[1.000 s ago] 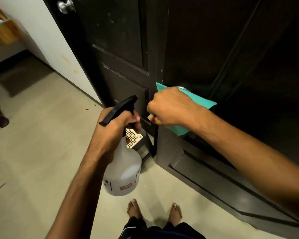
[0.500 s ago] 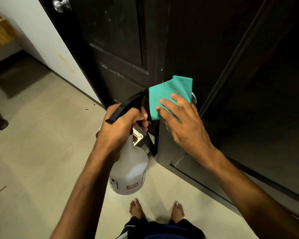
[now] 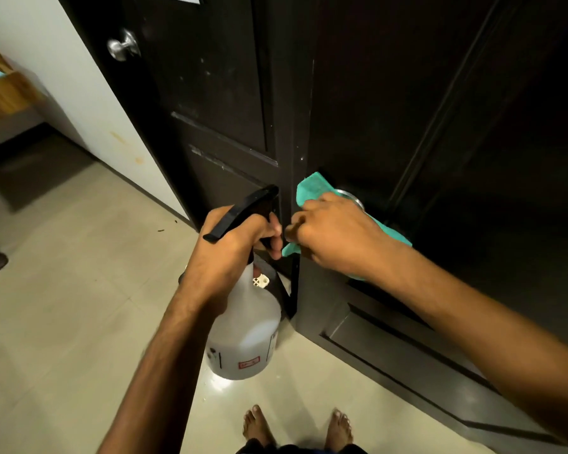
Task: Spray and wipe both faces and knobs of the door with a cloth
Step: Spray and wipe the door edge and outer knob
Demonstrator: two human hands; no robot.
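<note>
A dark brown panelled door stands open edge-on to me. My right hand grips a teal cloth wrapped around the metal knob on the door's near face; only a sliver of the knob shows. My left hand holds a translucent white spray bottle by its black trigger head, just left of the door's edge. A second silver knob sits on the other dark door at upper left.
My bare feet stand on the pale tiled floor below the bottle. A white wall runs at left, with a wooden shelf at the far left edge. Something dark lies at the left edge of the floor.
My right hand went from flat fingers pressing the cloth on the door face to a curled grip over the knob. The left hand and bottle stayed close by.
</note>
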